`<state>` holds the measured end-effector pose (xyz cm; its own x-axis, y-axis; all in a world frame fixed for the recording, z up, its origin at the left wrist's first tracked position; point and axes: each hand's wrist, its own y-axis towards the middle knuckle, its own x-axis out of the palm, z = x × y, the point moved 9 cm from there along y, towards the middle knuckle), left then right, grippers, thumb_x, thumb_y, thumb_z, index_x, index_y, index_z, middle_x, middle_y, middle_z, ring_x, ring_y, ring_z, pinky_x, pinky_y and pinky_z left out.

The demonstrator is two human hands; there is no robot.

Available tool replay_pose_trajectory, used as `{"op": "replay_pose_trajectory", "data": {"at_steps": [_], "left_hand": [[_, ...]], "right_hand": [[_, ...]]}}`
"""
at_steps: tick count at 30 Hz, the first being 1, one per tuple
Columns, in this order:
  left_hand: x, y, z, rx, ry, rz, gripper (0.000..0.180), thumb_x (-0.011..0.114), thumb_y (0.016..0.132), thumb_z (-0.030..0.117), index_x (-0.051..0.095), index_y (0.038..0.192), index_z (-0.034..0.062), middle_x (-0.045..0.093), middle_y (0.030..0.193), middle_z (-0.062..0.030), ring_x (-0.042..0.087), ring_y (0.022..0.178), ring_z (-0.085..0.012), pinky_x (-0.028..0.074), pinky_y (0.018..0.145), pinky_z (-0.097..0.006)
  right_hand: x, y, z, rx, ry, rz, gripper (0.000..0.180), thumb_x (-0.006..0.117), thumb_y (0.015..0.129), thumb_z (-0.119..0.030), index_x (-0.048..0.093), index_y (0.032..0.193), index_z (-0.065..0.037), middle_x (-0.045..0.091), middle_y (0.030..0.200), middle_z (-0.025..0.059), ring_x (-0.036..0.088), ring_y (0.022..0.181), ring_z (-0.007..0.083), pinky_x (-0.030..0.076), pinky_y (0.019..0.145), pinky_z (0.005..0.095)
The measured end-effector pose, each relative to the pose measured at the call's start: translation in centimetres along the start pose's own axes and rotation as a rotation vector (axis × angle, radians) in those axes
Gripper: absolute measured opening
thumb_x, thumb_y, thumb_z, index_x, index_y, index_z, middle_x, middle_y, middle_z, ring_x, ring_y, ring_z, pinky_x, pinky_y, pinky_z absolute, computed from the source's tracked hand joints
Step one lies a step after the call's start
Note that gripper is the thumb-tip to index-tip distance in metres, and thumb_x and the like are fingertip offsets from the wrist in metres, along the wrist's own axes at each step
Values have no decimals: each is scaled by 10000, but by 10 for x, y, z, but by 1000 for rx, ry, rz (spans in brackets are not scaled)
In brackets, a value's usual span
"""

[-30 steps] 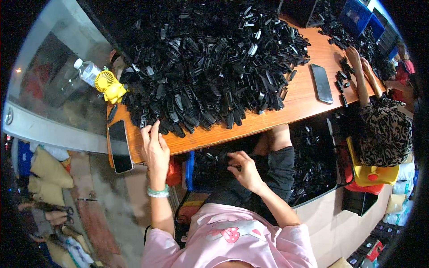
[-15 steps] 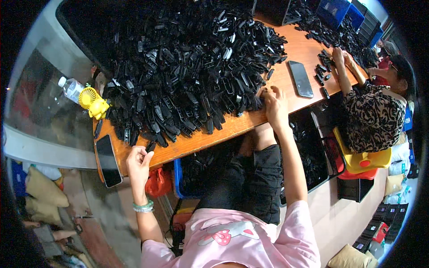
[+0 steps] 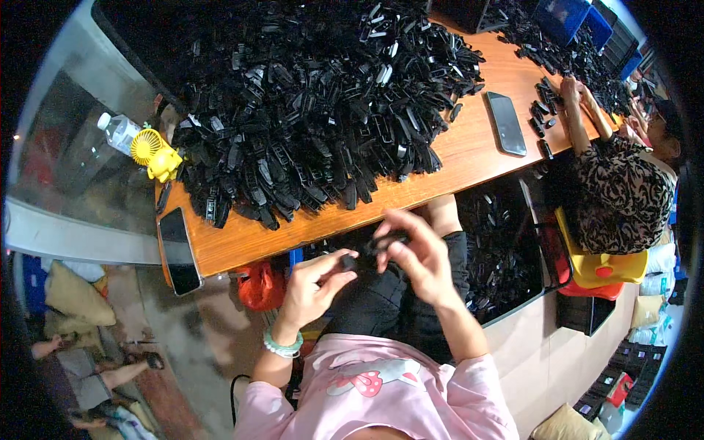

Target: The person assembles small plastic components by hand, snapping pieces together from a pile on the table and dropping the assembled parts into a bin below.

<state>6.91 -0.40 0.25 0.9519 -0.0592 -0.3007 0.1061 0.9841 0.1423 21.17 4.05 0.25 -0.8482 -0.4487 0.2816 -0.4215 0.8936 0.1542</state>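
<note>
In front of my lap, past the table's near edge, my two hands are close together. My left hand (image 3: 314, 287) pinches a small black piece (image 3: 348, 262) between thumb and fingertips. A second black piece (image 3: 391, 240), blurred by motion, is in the fingers of my right hand (image 3: 419, 258). The two pieces nearly meet, but I cannot tell whether they touch. Beyond my hands, a large heap of narrow black plastic pieces (image 3: 293, 125), some with slots like buckles, covers much of the wooden table (image 3: 308, 229).
A phone (image 3: 180, 253) lies at the table's left corner, near a yellow fan (image 3: 154, 155) and a clear bottle (image 3: 119, 132). Another phone (image 3: 506, 125) lies right of the heap. At right, a co-worker (image 3: 623, 194) handles similar pieces. A red bag (image 3: 260, 286) hangs below the table.
Both hands have left the table's edge and come together over my lap, the left moving right, the right moving left and nearer. Each now holds a black piece.
</note>
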Motion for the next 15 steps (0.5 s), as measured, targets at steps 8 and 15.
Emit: {"op": "replay_pose_trajectory", "data": {"at_steps": [8, 15], "left_hand": [[-1, -6, 15, 69, 76, 58, 240, 637, 809, 30, 572, 1018, -68, 566, 864, -148, 544, 619, -223, 437, 527, -288], [-2, -7, 25, 161, 178, 50, 248, 642, 799, 31, 573, 1011, -76, 574, 811, -166, 570, 626, -271, 446, 532, -314]], "right_hand": [[23, -19, -11, -153, -477, -121, 414, 483, 870, 0, 451, 1282, 8, 527, 968, 149, 541, 794, 228, 449, 732, 304], [40, -23, -9, -109, -690, -256, 493, 537, 775, 70, 418, 1249, 6, 480, 892, 170, 501, 814, 342, 432, 725, 380]]}}
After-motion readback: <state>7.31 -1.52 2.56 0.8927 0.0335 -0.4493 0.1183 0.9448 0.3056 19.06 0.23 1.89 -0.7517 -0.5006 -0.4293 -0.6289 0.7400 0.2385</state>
